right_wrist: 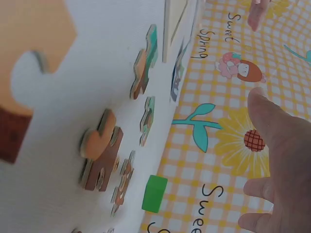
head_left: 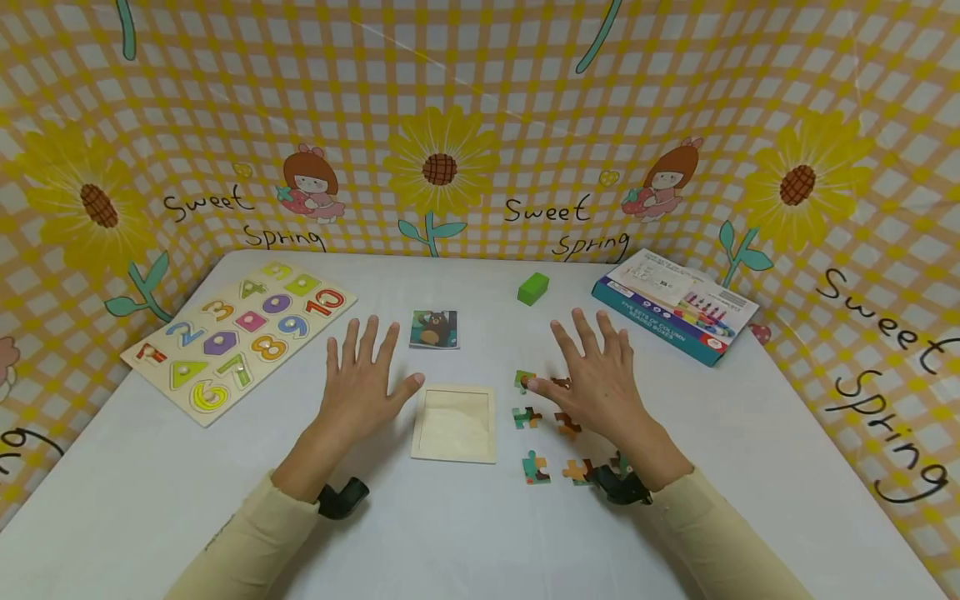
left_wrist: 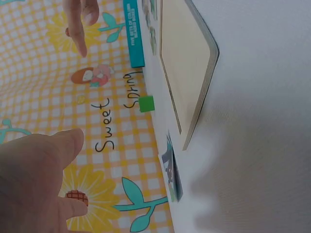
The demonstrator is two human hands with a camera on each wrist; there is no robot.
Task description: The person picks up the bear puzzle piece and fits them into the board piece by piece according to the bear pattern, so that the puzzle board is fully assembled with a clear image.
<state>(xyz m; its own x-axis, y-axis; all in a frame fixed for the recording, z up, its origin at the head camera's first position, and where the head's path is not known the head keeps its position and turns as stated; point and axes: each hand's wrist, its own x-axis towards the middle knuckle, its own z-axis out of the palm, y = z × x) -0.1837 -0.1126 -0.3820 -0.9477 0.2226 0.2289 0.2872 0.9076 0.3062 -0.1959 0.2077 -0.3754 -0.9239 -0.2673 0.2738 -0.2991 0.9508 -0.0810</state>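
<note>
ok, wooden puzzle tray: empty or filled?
Empty. The wooden tray shows bare wood inside its rim; the jigsaw pieces in view lie loose on the white table beside it.

**Checked fabric [head_left: 510, 92] around a white table [head_left: 450, 550]**

The fabric is rising behind the table and along both sides, its yellow-orange checks displaying sunflowers [head_left: 440, 169] and black "Sweet Spring" lettering [head_left: 547, 210]. Soft light is falling on the table.

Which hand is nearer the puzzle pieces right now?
The right hand: it hovers, fingers spread, partly over the puzzle pieces. The left hand is well off to their left, on the other side of the wooden tray.
</note>
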